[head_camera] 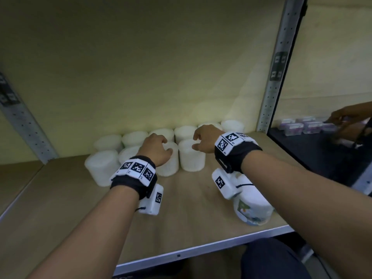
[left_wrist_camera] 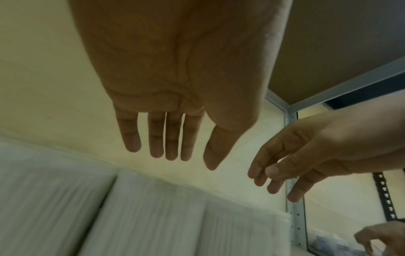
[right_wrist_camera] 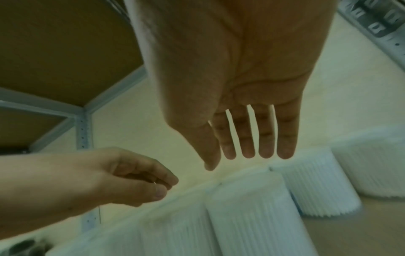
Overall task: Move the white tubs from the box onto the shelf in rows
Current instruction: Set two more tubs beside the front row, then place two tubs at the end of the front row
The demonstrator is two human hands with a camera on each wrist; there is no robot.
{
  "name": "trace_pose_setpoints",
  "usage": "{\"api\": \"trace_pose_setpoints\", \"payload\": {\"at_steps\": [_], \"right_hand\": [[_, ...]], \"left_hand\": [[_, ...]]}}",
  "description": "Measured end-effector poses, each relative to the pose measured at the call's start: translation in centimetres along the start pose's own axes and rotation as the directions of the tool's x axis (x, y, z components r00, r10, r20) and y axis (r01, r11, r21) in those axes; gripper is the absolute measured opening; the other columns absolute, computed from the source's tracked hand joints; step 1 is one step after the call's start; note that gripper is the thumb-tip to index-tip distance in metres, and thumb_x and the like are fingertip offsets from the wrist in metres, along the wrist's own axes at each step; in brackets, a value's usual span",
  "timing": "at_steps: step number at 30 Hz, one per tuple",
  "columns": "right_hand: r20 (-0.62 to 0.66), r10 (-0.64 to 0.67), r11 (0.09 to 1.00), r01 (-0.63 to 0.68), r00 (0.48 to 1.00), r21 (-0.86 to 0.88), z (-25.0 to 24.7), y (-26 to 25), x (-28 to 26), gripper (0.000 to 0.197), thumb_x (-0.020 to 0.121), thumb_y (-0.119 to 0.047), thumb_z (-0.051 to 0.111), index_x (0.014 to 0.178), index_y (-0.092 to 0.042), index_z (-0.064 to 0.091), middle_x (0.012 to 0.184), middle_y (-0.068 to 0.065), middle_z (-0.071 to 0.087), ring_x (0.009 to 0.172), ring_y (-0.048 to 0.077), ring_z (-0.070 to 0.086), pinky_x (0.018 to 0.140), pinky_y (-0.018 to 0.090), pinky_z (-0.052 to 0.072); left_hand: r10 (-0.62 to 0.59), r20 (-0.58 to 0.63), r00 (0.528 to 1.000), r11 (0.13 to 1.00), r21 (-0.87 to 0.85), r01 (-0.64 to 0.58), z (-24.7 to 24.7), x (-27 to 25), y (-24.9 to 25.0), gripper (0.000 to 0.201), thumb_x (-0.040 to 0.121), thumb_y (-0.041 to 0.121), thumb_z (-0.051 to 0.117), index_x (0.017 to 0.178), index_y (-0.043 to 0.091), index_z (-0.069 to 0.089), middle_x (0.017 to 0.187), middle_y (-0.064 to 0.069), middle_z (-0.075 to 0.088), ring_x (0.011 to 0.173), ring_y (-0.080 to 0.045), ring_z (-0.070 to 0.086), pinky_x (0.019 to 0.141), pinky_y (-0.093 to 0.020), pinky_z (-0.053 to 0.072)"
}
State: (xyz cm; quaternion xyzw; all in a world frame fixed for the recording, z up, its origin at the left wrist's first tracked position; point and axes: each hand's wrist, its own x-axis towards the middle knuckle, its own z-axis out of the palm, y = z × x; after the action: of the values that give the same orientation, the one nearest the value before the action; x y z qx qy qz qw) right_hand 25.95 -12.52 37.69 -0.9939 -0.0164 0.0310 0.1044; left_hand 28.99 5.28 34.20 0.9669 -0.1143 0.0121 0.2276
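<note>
Ribbed white tubs stand on the wooden shelf (head_camera: 66, 200) in two rows against the back wall. The back row (head_camera: 185, 132) holds several; the front row runs from a tub at the left (head_camera: 101, 170) to one at the right (head_camera: 191, 158). My left hand (head_camera: 165, 147) hovers over a front-row tub (head_camera: 170, 166), fingers relaxed and holding nothing. My right hand (head_camera: 198, 140) hangs over the rightmost front tub, also holding nothing. In the left wrist view my left hand (left_wrist_camera: 192, 155) shows straight fingers above tubs (left_wrist_camera: 153, 216). The right wrist view shows my right hand (right_wrist_camera: 228, 155) the same above tubs (right_wrist_camera: 252, 216).
A white tub with a printed picture (head_camera: 251, 208) sits near the shelf's front right edge, under my right forearm. Perforated metal uprights (head_camera: 271, 87) frame the shelf. Beyond the right upright, another person's hand (head_camera: 346, 117) is by purple boxes (head_camera: 302, 125). Bare shelf board lies in front of the rows.
</note>
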Motion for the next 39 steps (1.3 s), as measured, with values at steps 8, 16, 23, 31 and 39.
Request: {"api": "trace_pose_setpoints", "payload": {"at_steps": [8,16,23,31,39], "right_hand": [[0.156,0.066,0.986,-0.040,0.986,-0.163,1.4,-0.9,3.9,0.066,0.092,-0.048,0.051,0.140,-0.003,0.042,0.144,0.013,0.045,0.131,0.028,0.046,0.109,0.036,0.039],[0.161,0.067,0.987,-0.043,0.985,-0.153,2.0,-0.2,5.4,0.066,0.090,-0.047,0.055,0.137,-0.001,0.046,0.142,0.014,0.046,0.130,0.028,0.046,0.106,0.033,0.038],[0.165,0.003,0.991,0.019,0.986,-0.134,1.7,0.1,5.0,0.063,0.088,-0.036,0.064,0.141,-0.011,0.042,0.147,0.008,0.040,0.134,0.024,0.042,0.108,0.030,0.035],[0.254,-0.028,0.994,0.053,0.967,-0.091,1.0,0.5,5.2,0.061,0.082,-0.008,0.068,0.139,-0.019,0.048,0.148,0.002,0.042,0.134,0.020,0.044,0.099,0.021,0.038],[0.088,0.023,0.991,-0.011,0.996,-0.135,1.9,-0.2,5.6,0.057,0.089,-0.043,0.058,0.134,-0.009,0.050,0.140,0.009,0.049,0.126,0.026,0.050,0.104,0.034,0.043]], "left_hand": [[0.028,0.113,0.993,0.998,0.057,-0.035,0.6,2.9,-1.0,0.050,0.088,0.035,0.060,0.131,0.010,0.054,0.136,-0.010,0.052,0.121,-0.025,0.052,0.100,-0.032,0.045],[0.040,0.105,0.994,0.998,0.043,-0.045,1.6,3.8,-2.3,0.048,0.086,0.041,0.063,0.125,0.014,0.056,0.134,-0.007,0.050,0.122,-0.025,0.049,0.104,-0.038,0.042],[0.060,0.096,0.994,0.997,0.040,-0.064,1.5,3.7,-2.0,0.046,0.088,0.036,0.062,0.127,0.013,0.055,0.134,-0.007,0.049,0.123,-0.024,0.048,0.104,-0.035,0.041],[0.057,0.090,0.994,0.998,0.031,-0.060,1.5,3.4,-1.8,0.044,0.088,0.035,0.062,0.126,0.012,0.055,0.132,-0.007,0.049,0.124,-0.024,0.047,0.103,-0.034,0.040],[0.059,0.087,0.994,0.997,0.035,-0.062,1.5,3.4,-1.8,0.044,0.089,0.035,0.061,0.126,0.013,0.054,0.132,-0.007,0.049,0.123,-0.024,0.047,0.103,-0.034,0.040]]}}
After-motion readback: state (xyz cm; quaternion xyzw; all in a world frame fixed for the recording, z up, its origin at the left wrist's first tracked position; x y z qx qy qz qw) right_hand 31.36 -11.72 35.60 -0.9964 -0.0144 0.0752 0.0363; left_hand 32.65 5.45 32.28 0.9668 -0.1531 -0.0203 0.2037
